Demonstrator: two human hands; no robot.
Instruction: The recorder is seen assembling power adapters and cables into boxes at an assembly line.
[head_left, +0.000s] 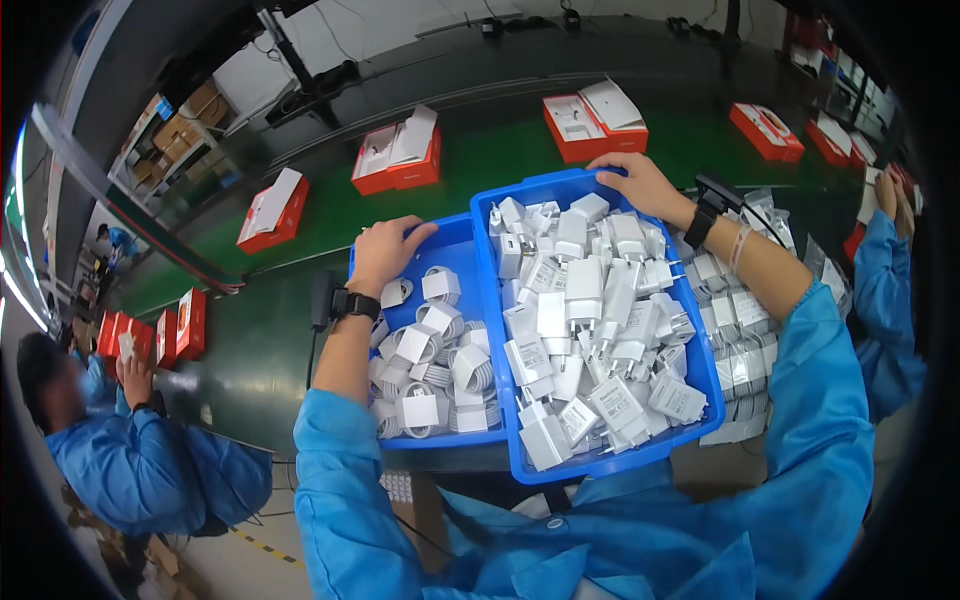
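Observation:
Two blue plastic bins sit side by side in front of me. The left bin holds white coiled charging cables with paper wraps. Filled with white plug chargers, the right bin overlaps the left one's edge. My left hand is closed over the left bin's far left corner, thumb pointing inward; its fingertips are partly hidden. At the far right corner of the charger bin, my right hand grips the rim, thumb on the inner side. Neither hand holds a charger or cable.
Open red boxes with white inserts stand along the green conveyor belt beyond the bins. Bagged cables lie stacked to the right. A co-worker handles red boxes at left; another person's blue sleeve shows at right.

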